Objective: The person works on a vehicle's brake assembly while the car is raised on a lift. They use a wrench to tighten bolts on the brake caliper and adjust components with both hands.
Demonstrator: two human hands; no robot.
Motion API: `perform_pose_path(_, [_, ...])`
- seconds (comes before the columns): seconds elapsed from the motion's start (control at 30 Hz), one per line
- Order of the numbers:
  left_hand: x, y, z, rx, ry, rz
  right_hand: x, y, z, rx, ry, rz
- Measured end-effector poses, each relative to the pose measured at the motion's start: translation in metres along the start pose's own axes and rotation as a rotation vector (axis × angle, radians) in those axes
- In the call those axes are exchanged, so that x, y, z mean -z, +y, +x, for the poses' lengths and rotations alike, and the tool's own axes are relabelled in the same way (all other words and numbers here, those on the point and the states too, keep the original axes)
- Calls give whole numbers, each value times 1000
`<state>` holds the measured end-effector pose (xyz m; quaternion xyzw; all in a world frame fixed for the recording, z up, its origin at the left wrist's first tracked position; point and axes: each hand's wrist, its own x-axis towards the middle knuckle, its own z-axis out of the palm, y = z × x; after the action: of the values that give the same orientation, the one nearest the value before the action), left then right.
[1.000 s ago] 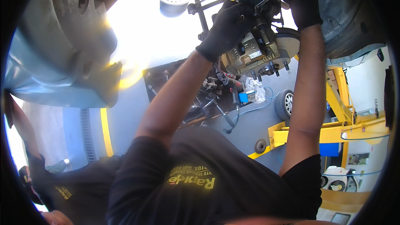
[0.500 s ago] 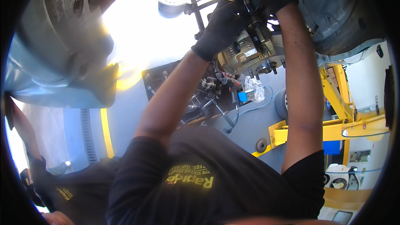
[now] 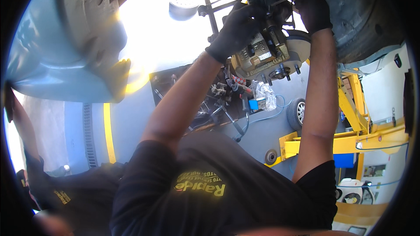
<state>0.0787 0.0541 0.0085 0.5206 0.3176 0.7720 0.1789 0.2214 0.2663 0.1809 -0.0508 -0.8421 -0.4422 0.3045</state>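
Under the raised car, a brake caliper (image 3: 258, 52) sits over a brake disc (image 3: 299, 46), beside a hub with studs (image 3: 280, 72). My left hand (image 3: 240, 28), in a black glove, is curled round the back of the caliper; its fingertips are partly hidden. To the right, my black-gloved right hand (image 3: 312, 9) is closed on a slim metal tool (image 3: 283, 1), perhaps a wrench. This tool points left toward the dark parts behind the caliper, where its far end is hard to make out.
Car bodywork (image 3: 65, 57) hangs at the left. Below the caliper lies a dark tray (image 3: 164, 100) with several tools, near a small blue box (image 3: 257, 103). A wheel (image 3: 296, 113) and yellow lift arm (image 3: 367, 137) stand right. Another person's arm (image 3: 22, 122) reaches up at far left.
My right hand has moved right and slightly down, uncovering the disc and the slim tool. My left hand stays at the caliper. The view has shifted slightly.
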Motion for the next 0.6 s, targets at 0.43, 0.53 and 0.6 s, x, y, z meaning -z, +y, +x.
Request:
perform_pose_path(0.43, [-6,5,0,-28,25,99,13,-9,-10,-102,-458,54])
perform_pose_path(0.53, [-6,6,1,-43,21,60,4,-5,-13,-156,-507,138])
perform_pose_path(0.6, [-6,7,1,-52,22,43,-8,-2,-19,-176,-434,270])
